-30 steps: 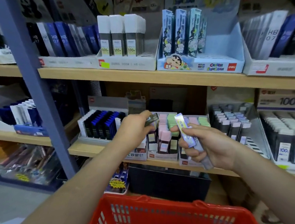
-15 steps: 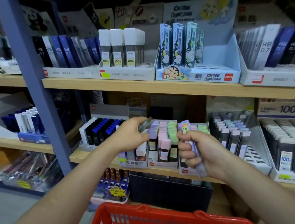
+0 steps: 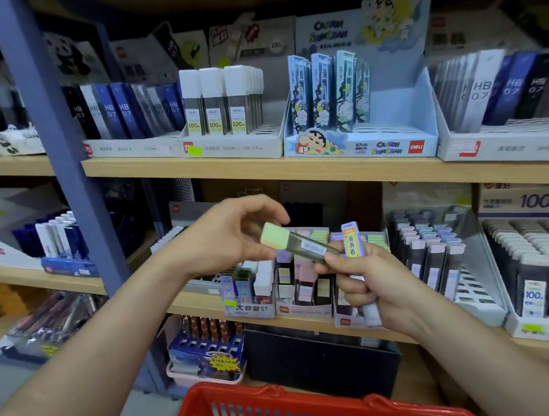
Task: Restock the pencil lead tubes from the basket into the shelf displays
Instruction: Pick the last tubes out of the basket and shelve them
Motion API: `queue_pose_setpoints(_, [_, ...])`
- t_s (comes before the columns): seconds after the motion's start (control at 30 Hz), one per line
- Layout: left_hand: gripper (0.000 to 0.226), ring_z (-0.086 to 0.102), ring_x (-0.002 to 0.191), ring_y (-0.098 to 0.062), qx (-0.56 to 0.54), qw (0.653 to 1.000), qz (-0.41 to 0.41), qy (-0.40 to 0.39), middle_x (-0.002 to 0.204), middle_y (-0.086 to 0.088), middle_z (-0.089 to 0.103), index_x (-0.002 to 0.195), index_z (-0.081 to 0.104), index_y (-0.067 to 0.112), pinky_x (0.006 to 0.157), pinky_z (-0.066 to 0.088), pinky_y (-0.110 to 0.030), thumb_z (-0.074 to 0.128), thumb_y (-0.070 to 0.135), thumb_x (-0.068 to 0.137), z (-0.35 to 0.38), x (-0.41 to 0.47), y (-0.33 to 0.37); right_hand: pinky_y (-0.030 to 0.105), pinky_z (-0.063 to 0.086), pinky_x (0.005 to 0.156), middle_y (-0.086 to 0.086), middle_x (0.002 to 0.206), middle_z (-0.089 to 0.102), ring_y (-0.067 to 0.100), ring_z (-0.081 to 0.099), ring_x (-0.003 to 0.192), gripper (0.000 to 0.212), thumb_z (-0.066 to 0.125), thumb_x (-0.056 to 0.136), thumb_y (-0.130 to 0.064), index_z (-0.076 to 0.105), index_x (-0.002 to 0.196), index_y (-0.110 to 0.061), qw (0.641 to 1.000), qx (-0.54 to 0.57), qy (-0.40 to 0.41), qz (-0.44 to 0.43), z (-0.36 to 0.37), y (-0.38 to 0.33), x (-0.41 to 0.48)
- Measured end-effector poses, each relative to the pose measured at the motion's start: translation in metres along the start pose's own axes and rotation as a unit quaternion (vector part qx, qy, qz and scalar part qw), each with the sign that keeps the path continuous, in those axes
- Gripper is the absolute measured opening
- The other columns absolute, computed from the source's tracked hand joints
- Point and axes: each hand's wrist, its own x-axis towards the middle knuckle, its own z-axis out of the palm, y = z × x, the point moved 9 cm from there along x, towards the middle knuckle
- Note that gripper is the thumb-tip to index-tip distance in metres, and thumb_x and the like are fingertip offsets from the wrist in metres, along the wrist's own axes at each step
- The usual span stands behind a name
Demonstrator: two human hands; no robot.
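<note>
Pencil lead tube (image 3: 300, 242), green-capped, bridges the fingers (image 3: 333, 260); left hand (image 3: 231, 237) pinches its cap, right hand (image 3: 372, 281) clenches a purple tube (image 3: 351, 243) while touching the other end; a slack handover could drop it.

I am wearing the only camera on my head, facing forward and slightly down. It is sitting near the shelf (image 3: 269, 171), catching the basket (image 3: 333, 409) rim below.
</note>
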Motion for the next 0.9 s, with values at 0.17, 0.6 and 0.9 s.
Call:
queue_pose_setpoints(0.17, [0.017, 0.065, 0.068, -0.012, -0.065, 0.996, -0.024, 0.052, 0.074, -0.004, 0.073, 0.088, 0.076, 0.019, 0.065, 0.055, -0.026, 0.074, 0.028, 0.074, -0.003, -0.001, -0.007, 0.013, 0.020, 0.032, 0.008, 0.070, 0.065, 0.004, 0.028, 0.038, 0.011, 0.054, 0.098, -0.017, 0.060, 0.104, -0.011, 0.998, 0.017, -0.029, 0.050, 0.001, 0.011, -0.003])
queue_pose_setpoints(0.6, [0.016, 0.067, 0.065, -0.012, -0.088, 0.981, -0.052, 0.162, 0.077, -0.008, 0.069, 0.091, 0.067, 0.016, 0.062, 0.055, -0.020, 0.057, 0.003, 0.093, -0.023, 0.005, -0.026, 0.015, 0.018, 0.033, 0.005, 0.068, 0.051, 0.008, 0.028, 0.043, 0.026, 0.048, 0.100, -0.032, 0.060, 0.107, -0.010, 0.997, -0.040, -0.018, 0.066, -0.011, 0.014, -0.003])
queue_pose_setpoints(0.9, [0.018, 0.064, 0.061, 0.004, 0.063, 0.968, -0.048, 0.238, 0.076, 0.015, 0.066, 0.105, 0.072, 0.023, 0.065, 0.052, -0.011, 0.066, 0.014, 0.090, -0.014, 0.002, -0.032, 0.017, 0.024, 0.033, 0.006, 0.065, 0.057, 0.015, 0.054, 0.050, 0.025, 0.044, 0.104, -0.027, 0.062, 0.102, -0.009, 0.987, -0.137, 0.078, -0.029, -0.046, -0.014, -0.007])
